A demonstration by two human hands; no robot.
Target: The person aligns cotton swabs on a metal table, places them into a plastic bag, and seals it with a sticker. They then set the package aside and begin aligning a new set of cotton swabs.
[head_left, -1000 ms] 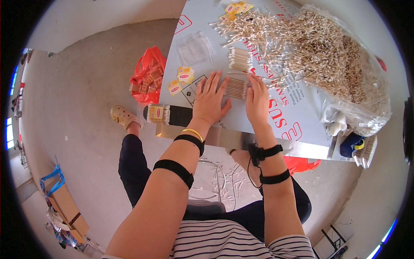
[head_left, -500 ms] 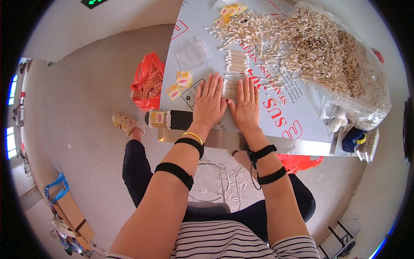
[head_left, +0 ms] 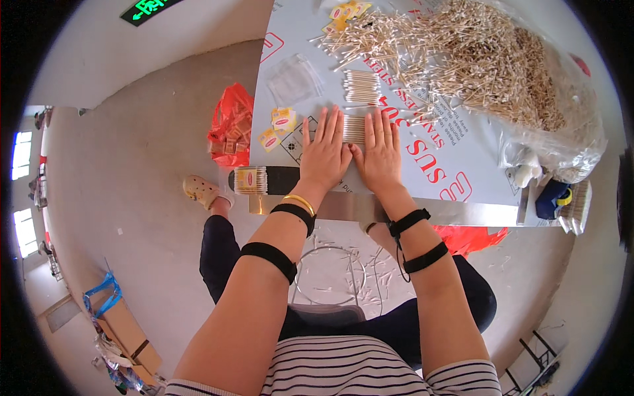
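My left hand lies flat on the film-covered metal table, fingers stretched out. Opposite it, my right hand is flat too, its fingers pointing away from me. Between the hands sits a row of cotton swabs, laid side by side, with its ends against the inner edges of my fingers. Neither hand is closed round anything. Just beyond lies a second row of cotton swabs. Left of my left hand are yellow-and-white cards and flat clear plastic bags.
A big heap of loose swabs spills from a clear plastic sack at the far right. A filled swab packet rests on a black strip at the near left edge. A red bag of small packs is beyond the table's left side.
The whole view has shifted slightly. My hands stay flat on either side of the swab row, with only a slight shift of the fingers.
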